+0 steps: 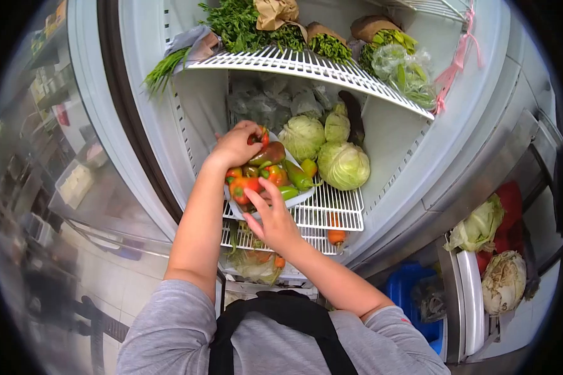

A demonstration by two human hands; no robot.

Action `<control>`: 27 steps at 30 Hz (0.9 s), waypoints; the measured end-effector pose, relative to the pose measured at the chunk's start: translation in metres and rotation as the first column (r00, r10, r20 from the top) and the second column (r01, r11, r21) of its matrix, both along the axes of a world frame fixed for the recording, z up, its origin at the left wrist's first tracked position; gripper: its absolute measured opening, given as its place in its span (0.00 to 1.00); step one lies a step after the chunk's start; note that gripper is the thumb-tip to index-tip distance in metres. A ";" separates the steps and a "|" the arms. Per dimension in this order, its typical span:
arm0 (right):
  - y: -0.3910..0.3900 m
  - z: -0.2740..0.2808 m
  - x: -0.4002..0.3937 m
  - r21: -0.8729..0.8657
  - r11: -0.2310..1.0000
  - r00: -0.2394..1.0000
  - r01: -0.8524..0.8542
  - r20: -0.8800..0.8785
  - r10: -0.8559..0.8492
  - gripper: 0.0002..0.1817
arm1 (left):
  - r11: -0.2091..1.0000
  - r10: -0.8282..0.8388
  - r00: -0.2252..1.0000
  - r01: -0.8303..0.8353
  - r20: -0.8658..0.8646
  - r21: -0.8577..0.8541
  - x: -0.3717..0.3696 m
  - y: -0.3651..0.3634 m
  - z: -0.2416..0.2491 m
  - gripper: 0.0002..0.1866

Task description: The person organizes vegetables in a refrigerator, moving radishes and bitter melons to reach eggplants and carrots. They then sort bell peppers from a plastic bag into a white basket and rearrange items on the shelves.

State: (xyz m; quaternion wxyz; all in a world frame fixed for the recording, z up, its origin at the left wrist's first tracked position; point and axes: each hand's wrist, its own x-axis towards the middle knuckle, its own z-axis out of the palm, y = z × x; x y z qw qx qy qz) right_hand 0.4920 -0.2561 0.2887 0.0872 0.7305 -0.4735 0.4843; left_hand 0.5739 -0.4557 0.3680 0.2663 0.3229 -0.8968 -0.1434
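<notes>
Red, orange and green peppers (270,154) are heaped in a pale tray (306,197) on the middle wire shelf of an open fridge. At the back of the heap, my left hand (236,147) has its fingers bent around a red pepper (264,136). My right hand (273,219) is at the tray's front edge, fingers apart, its fingertips beside an orange-red pepper (240,187). Long green peppers (299,176) lie on the tray's right side. Several cabbages (343,165) sit just to the right of the tray.
Herbs (234,28) and paper-wrapped greens lie on the upper shelf (319,74). A dark eggplant (353,117) stands behind the cabbages. Carrots (336,237) are lower down. The glass door (116,187) is at left; a blue bin (413,300) is at lower right.
</notes>
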 end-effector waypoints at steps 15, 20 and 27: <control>-0.003 0.033 0.002 -0.048 0.988 0.950 0.149 -0.272 -0.157 0.28 | 0.908 -0.088 0.764 0.325 -0.639 0.263 0.016 0.006 -0.022 0.24; -0.021 0.058 -0.021 0.198 0.979 0.944 0.041 0.313 -0.103 0.20 | 0.758 0.132 0.709 0.378 -0.692 0.532 0.034 0.018 -0.019 0.25; -0.033 0.064 -0.019 0.328 0.933 0.977 0.151 0.093 -0.191 0.18 | 1.000 0.023 0.903 -0.018 -0.430 0.017 0.051 0.061 -0.027 0.26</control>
